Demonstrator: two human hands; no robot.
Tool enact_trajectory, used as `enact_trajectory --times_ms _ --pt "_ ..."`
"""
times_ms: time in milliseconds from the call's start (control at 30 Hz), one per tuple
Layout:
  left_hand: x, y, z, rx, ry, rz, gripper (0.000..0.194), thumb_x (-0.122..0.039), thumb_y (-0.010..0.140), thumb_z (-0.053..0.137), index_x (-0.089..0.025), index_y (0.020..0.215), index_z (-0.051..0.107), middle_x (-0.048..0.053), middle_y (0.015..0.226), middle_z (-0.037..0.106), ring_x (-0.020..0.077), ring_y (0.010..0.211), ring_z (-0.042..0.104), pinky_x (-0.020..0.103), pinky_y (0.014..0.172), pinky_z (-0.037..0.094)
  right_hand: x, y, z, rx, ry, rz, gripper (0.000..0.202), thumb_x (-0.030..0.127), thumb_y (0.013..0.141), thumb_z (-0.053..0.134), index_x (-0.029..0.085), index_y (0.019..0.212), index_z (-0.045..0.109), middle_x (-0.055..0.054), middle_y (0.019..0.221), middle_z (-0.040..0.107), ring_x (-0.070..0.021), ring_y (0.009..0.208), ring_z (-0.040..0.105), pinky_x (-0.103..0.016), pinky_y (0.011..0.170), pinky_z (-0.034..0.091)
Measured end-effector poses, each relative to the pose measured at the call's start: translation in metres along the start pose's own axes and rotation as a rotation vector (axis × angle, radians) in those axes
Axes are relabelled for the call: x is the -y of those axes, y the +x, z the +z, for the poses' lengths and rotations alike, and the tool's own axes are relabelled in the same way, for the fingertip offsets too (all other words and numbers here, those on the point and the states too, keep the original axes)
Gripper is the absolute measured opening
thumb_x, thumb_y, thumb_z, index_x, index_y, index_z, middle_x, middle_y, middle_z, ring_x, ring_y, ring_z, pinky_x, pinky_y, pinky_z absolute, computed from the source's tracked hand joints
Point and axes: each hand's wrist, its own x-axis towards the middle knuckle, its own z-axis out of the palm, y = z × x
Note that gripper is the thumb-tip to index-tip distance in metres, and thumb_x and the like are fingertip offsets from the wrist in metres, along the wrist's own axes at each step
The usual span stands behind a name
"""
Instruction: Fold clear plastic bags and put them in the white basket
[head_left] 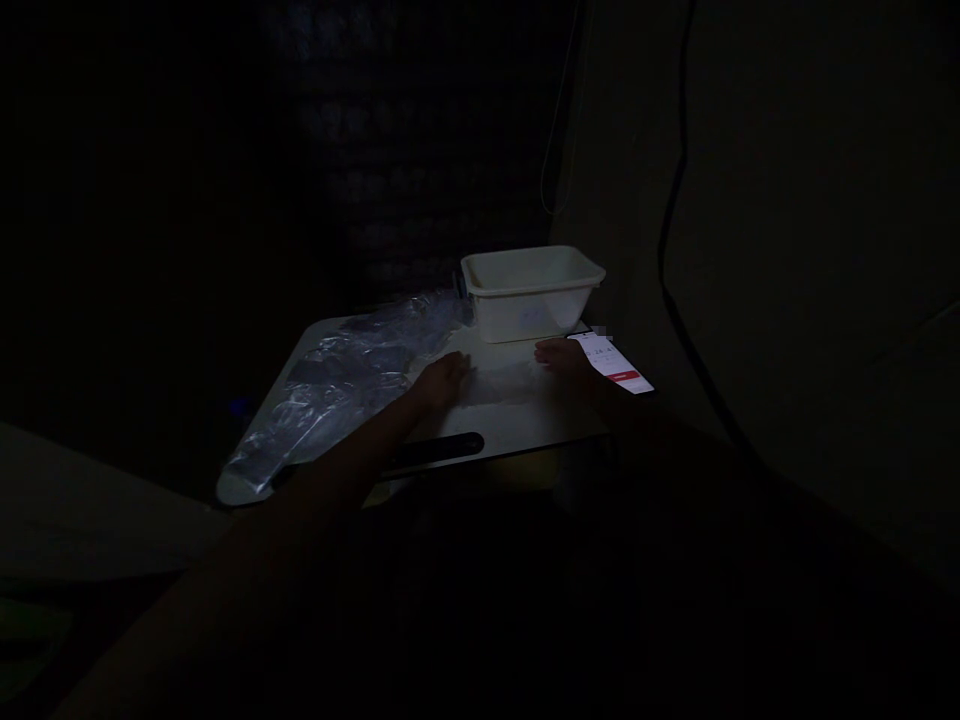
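Observation:
In dim light, my left hand (442, 380) is over a small white table (540, 425), its slightly blurred fingers stretched to the right. My right hand (561, 355) faces it from the other side, fingers extended leftward. Between the two lies a clear plastic bag or sheet (499, 385), flat on the tabletop; whether the fingertips touch its edges I cannot tell. Neither hand visibly grips anything. A crumpled spread of clear plastic bags (337, 370) covers the table's left side, close to my left hand.
A white plastic tub (532, 310) stands at the back of the table. Beside my right forearm lies a phone (619, 365) with a lit screen, at the right edge. A slot handle (439, 450) is cut near the front edge. A dark cable (664, 260) hangs along the right wall.

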Motion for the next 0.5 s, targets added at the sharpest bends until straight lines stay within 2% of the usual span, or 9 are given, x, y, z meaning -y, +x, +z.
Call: enact_trajectory --times_ms 67,133,200,300,400,500 --pt "0.002 -0.005 0.004 0.076 0.201 0.077 0.025 -0.017 0.066 0.051 -0.018 0.09 0.054 0.006 0.114 0.047 0.0179 0.113 0.031 0.029 0.093 0.019 0.004 -0.002 0.007 -0.112 -0.183 -0.086 0.026 0.015 0.068 0.041 0.019 0.09 0.055 -0.004 0.104 0.053 -0.0196 0.106 0.038 -0.038 0.093 0.024" --pt "0.004 -0.009 0.008 0.14 0.423 0.136 0.032 -0.02 0.069 0.048 -0.017 0.101 0.049 0.008 0.123 0.036 0.019 0.116 0.023 0.035 0.095 0.008 0.009 -0.007 0.018 -0.154 -0.43 -0.227 0.031 0.012 0.067 0.041 0.016 0.095 0.055 -0.006 0.109 0.051 -0.0211 0.108 0.036 -0.037 0.096 0.02" --pt "0.006 -0.013 0.012 0.18 0.628 0.172 0.038 -0.023 0.072 0.043 -0.016 0.11 0.042 0.011 0.127 0.028 0.0211 0.118 0.02 0.04 0.094 0.003 0.014 -0.013 0.031 -0.103 -0.652 -0.341 0.036 0.011 0.068 0.037 0.013 0.101 0.052 -0.008 0.11 0.049 -0.0207 0.106 0.038 -0.035 0.094 0.023" --pt "0.008 -0.017 0.017 0.212 0.843 0.197 0.044 -0.026 0.076 0.035 -0.012 0.118 0.032 0.015 0.128 0.024 0.0241 0.118 0.017 0.046 0.092 0.001 0.02 -0.02 0.053 0.052 -0.838 -0.475 0.039 0.011 0.07 0.033 0.007 0.107 0.047 -0.012 0.112 0.047 -0.0194 0.106 0.039 -0.033 0.094 0.025" --pt "0.009 -0.019 0.02 0.213 0.926 0.225 0.047 -0.027 0.077 0.032 -0.009 0.119 0.029 0.017 0.128 0.022 0.026 0.118 0.015 0.049 0.091 0.001 0.021 -0.024 0.072 0.129 -0.939 -0.553 0.04 0.015 0.075 0.029 0.006 0.111 0.043 -0.013 0.117 0.043 -0.0185 0.109 0.035 -0.033 0.093 0.025" --pt "0.009 -0.021 0.022 0.192 0.96 0.226 0.047 -0.029 0.077 0.031 -0.007 0.118 0.03 0.019 0.128 0.022 0.0274 0.118 0.014 0.049 0.09 0.0 0.018 -0.027 0.082 0.162 -1.038 -0.557 0.041 0.023 0.078 0.027 0.006 0.113 0.039 -0.016 0.12 0.038 -0.021 0.113 0.031 -0.039 0.092 0.023"
